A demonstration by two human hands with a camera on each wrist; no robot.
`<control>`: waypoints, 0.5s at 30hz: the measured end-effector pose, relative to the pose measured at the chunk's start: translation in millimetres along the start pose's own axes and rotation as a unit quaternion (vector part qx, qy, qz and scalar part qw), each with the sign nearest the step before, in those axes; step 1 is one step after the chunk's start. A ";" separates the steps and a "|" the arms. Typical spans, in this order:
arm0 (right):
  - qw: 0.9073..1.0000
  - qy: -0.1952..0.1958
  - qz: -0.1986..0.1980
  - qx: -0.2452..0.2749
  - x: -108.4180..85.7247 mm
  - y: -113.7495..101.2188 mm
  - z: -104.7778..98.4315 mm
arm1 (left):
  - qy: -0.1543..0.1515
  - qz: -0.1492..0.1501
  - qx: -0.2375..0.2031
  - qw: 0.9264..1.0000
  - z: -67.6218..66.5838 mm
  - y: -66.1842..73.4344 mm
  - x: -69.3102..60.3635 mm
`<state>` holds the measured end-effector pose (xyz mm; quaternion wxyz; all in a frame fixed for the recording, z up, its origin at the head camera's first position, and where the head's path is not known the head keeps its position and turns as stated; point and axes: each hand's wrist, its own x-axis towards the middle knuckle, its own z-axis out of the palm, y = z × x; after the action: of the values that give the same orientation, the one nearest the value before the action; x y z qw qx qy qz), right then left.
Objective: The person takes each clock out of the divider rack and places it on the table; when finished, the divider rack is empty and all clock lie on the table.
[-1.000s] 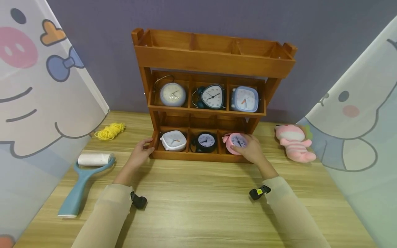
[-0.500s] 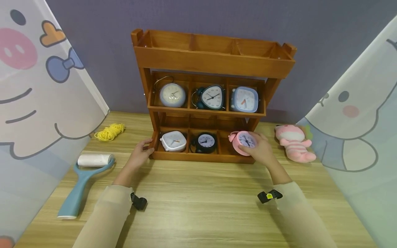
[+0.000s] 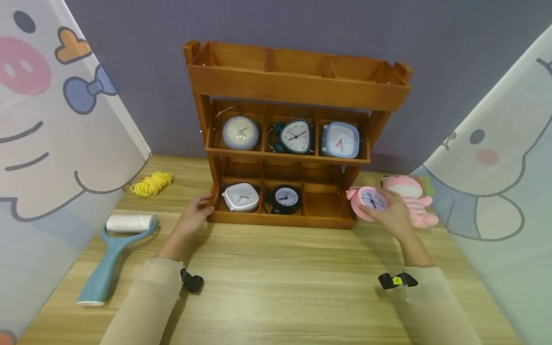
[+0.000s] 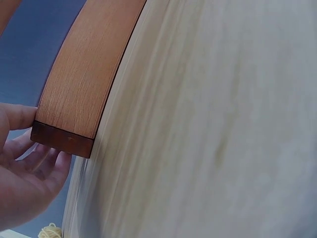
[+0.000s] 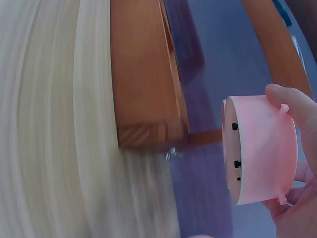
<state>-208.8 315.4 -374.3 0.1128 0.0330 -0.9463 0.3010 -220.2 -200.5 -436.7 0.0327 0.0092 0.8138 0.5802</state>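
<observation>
At the far left of the table (image 3: 276,282), a blue-handled lint roller (image 3: 98,273) with a white roll lies in front of a bundle of yellow cord (image 3: 152,184). Next comes the left hand (image 3: 196,215), gripping the left end of the wooden rack's (image 3: 297,86) bottom tier, thumb and fingers on either side of the corner. In the middle tier stand, in order, a round pale-blue clock (image 3: 240,132), a dark green clock (image 3: 295,136) and a light-blue square clock (image 3: 340,139), one per compartment. Below, the left compartment holds a white clock (image 3: 241,197) and the centre one a black clock (image 3: 284,200). The pink clock (image 3: 358,211) is outside the rack, just beyond the bottom tier's right end, pinched between the thumb and fingers of the right hand (image 3: 394,215), its dial facing the head camera. At the far right lies a pink-and-white plush toy (image 3: 403,184), partly hidden behind that hand.
</observation>
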 end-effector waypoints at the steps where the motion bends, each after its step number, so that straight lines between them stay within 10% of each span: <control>1: 1.000 0.005 0.006 -0.001 0.1 3.6 -0.6 | 0.000 -0.001 -0.001 1.000 0.1 0.4 -0.6; 15: 0.996 0.009 0.092 0.003 21.6 34.7 22.7 | 0.006 -0.005 -0.001 1.000 0.1 -0.6 -1.4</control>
<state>-238.7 330.8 -406.8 0.0931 -0.0562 -0.9434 0.3133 -218.8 -200.7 -437.3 0.0305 0.0020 0.8135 0.5808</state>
